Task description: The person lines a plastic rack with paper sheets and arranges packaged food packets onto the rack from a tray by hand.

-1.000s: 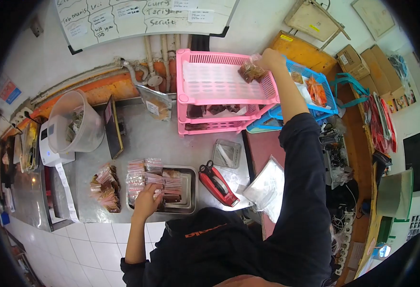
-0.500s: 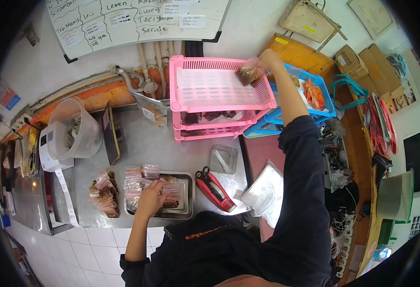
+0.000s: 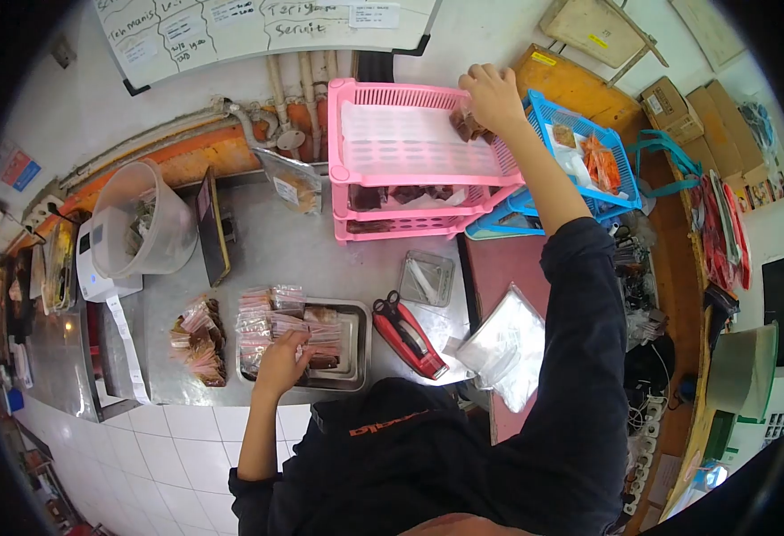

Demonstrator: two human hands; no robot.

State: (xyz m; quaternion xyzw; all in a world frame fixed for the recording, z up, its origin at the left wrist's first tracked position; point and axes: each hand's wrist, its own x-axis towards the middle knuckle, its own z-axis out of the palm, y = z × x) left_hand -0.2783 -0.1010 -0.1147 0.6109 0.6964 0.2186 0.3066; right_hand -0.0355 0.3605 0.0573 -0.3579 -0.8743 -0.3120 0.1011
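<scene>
Head view: metal tray (image 3: 350,345) holds packets (image 3: 255,323) under left hand (image 3: 280,364).

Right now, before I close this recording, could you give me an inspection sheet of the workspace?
Surface: steel counter, carrying most items.
Job's things: small packets in a metal tray; brown packet in the pink rack.
Clutter: red tool, clear plastic bags.
Hands: left hand at the tray's packets; right hand at the brown packet; both grips unclear.
Cables: white cables right of the right sleeve.
Surroundings: whiteboard on the wall; blue rack beside the pink one.
</scene>
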